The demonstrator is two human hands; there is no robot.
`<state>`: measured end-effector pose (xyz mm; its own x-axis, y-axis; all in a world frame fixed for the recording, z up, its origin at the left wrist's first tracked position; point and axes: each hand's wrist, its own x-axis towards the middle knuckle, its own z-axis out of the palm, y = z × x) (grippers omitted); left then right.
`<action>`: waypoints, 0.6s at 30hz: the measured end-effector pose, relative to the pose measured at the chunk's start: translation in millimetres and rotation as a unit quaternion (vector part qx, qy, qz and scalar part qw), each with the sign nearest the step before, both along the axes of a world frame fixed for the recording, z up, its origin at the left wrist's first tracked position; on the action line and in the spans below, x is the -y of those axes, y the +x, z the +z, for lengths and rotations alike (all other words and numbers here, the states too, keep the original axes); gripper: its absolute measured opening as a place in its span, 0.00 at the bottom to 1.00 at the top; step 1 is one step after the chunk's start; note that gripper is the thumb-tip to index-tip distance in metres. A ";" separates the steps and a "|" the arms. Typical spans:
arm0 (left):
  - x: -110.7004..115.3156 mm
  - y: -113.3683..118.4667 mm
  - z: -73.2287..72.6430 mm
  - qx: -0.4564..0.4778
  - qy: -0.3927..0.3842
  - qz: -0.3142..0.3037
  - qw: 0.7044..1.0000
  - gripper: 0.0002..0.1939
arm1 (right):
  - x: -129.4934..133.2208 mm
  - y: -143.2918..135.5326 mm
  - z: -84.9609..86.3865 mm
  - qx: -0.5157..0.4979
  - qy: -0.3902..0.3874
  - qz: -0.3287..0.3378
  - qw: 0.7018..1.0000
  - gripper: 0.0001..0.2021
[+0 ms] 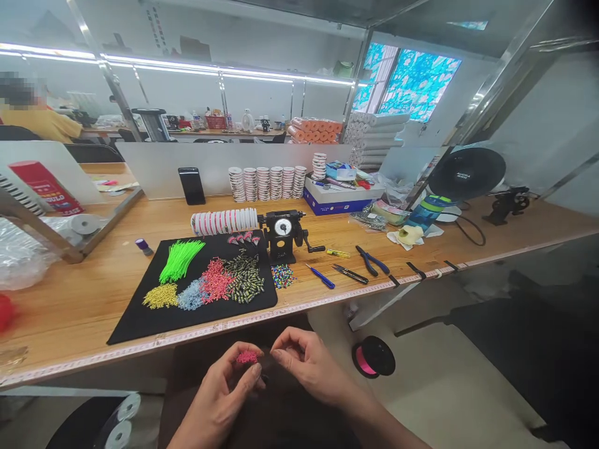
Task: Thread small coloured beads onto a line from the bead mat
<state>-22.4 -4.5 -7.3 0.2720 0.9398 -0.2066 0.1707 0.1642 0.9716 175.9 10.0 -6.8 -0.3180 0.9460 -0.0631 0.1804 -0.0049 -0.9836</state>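
In front of the table edge my left hand (224, 386) is closed around a small cluster of pink bead-like pieces (247, 357). Close beside it, my right hand (311, 368) is pinched, thumb against fingertips; whatever it grips is too small to make out. Beyond both hands lies a black mat (154, 321) bearing piles of yellow pieces (161, 296), pale blue pieces (191, 295), coral-pink pieces (216, 280) and dark striped pieces (246, 279). Bright green strips (180, 259) lie at its back left.
A hand-cranked winder (282, 232) carries a row of white spools (224, 221). To its right are a blue-handled tool (321, 276), thread snips (350, 273) and pliers (372, 260). A black reel with pink line (373, 357) sits below the table. Another person (40, 121) is at far left.
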 end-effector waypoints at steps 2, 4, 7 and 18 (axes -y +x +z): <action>0.4 0.1 -3.8 0.030 -0.018 -0.013 0.999 0.16 | -2.5 2.7 -6.3 0.015 -0.004 0.000 1.000 0.07; 0.7 3.4 -7.6 0.053 -0.020 -0.021 0.998 0.16 | -6.7 5.3 -10.3 0.011 -0.010 0.007 1.000 0.05; 1.4 9.1 -12.4 0.087 -0.020 -0.032 0.995 0.18 | -17.2 9.1 -15.1 0.004 -0.018 -0.021 1.000 0.06; 1.0 7.5 -16.3 0.033 -0.016 0.022 0.999 0.21 | -10.0 6.3 -5.6 -0.039 -0.006 -0.011 0.999 0.12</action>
<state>-14.8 -5.5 -23.6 0.2448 0.9442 -0.2203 0.0987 0.2018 0.9744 182.2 20.0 -12.5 -0.3008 0.9524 -0.0505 0.1026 -0.0203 -0.9945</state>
